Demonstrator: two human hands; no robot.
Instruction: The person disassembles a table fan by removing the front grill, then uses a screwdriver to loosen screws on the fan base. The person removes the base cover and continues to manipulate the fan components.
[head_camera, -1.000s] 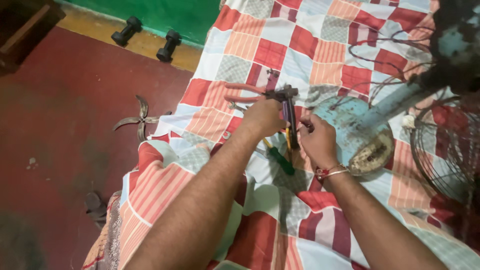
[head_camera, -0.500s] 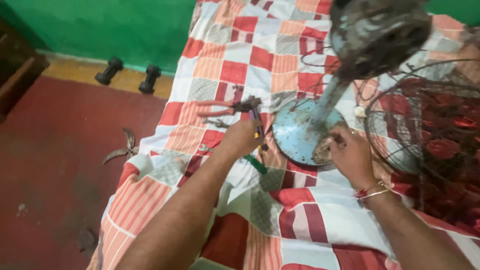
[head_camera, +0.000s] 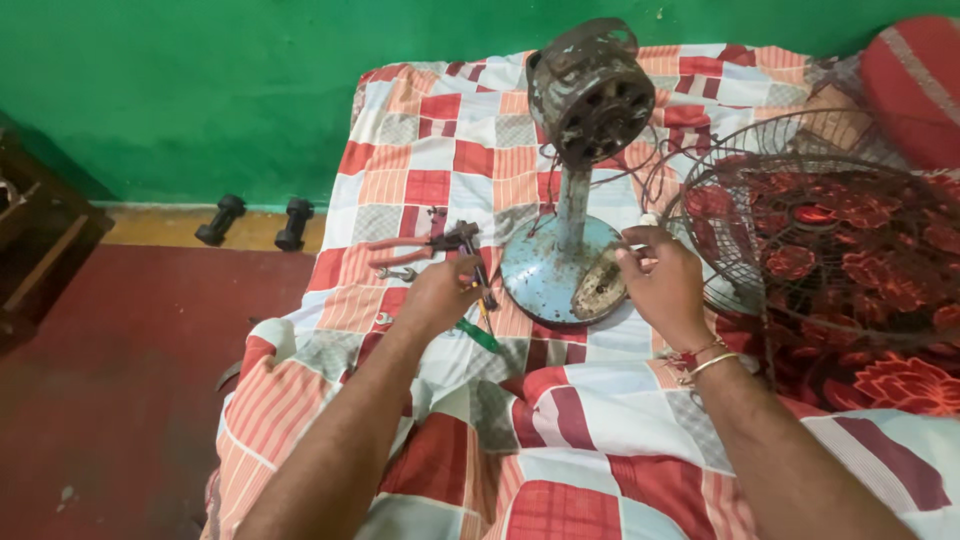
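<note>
Fan base (head_camera: 560, 275): right hand (head_camera: 665, 285) has shifted onto its edge, fingers apparently pinching wiring; left hand (head_camera: 440, 295) still grips a screwdriver (head_camera: 478, 275).

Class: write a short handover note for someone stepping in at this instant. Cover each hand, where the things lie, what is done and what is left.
Left hand: resting on the tools on the patchwork sheet, by the pliers and the green-handled screwdriver.
Right hand: on the rim of the fan's blue base, fingers at its rusty edge.
Fan motor stands upright on its stand, bare.
Done: wire guard is off, lying to the right.
Left: base work looks unfinished.
</note>
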